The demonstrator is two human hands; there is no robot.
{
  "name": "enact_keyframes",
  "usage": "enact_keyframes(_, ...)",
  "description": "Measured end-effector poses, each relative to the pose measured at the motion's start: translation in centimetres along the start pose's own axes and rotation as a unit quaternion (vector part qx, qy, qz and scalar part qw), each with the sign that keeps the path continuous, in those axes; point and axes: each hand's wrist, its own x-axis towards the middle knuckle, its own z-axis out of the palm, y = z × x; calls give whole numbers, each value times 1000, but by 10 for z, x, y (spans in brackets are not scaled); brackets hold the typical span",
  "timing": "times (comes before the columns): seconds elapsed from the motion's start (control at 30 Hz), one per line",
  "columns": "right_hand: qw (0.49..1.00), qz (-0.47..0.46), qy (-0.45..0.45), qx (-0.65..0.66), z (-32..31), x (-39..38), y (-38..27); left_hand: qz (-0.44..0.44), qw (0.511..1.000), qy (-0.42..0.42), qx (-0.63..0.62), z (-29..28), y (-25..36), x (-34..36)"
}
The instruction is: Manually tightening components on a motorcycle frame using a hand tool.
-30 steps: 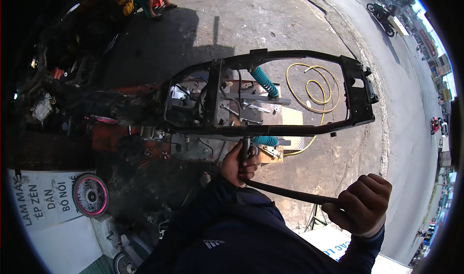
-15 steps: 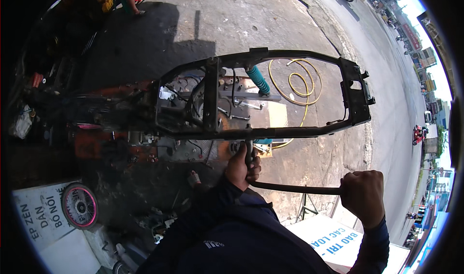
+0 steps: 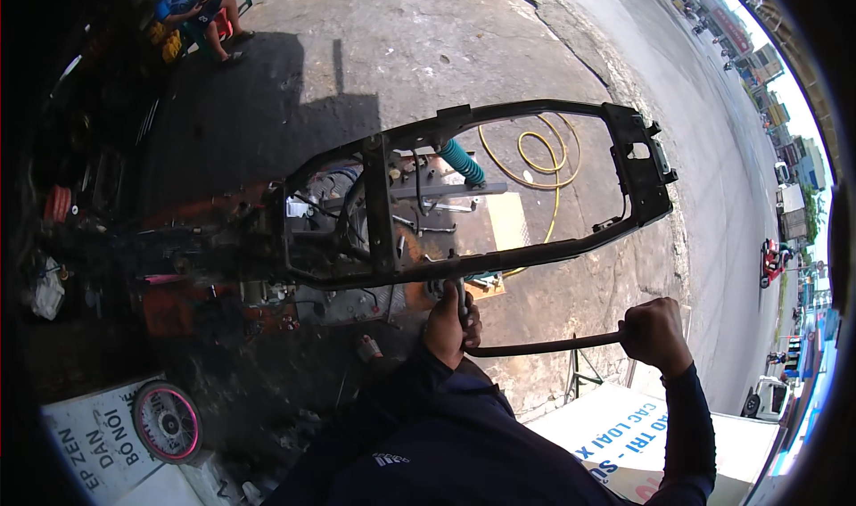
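On my feed, nearest first: L hand (image 3: 450,323) is fisted round the near end of a long dark, slightly bowed metal bar (image 3: 544,345), thumb up along a short upright leg. Reads as one L-shaped pc, but the fist hides the corner, so can't confirm. R hand (image 3: 655,332) is closed tight on the bar's other end, out to the right, well apart from L. The leg's top reaches the near rail of the long black steel vehicle frame (image 3: 526,256), which lies crosswise in front of the torso. Can't tell if it's seated on a fastener or just beside it. Step in hand, my read: levering at that rail, L steadying the pivot, R supplying torque. Next move IMO calls for L holding the leg square and R swinging w/ steady force; slip risk if the leg isn't fully engaged. Beyond the rail: teal coil-spring shock (image 3: 462,163) slanting under the far rail, approx. next to a pale yellowish flat panel (image 3: 510,221). Then a looped yellow hose (image 3: 535,186) on grey concrete ground (image 3: 392,51). Farthest: seated person in blue top (image 3: 183,5) upper L, red motorbike (image 3: 772,263) on the road, far R.
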Motion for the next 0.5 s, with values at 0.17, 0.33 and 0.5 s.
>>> enact_keyframes(0.17, 999, 5, -8, 33, 18, 1, 10, 1, 1000, 19, 9, 3, 3, -3)
enact_keyframes(0.33, 999, 12, 2, 29, 47, -4, 22, 0, 999, 21, 26, 3, 0, -4)
enact_keyframes(0.5, 999, 31, -26, -3, 42, -1, 21, -14, 1000, -11, 8, -3, 5, -1)
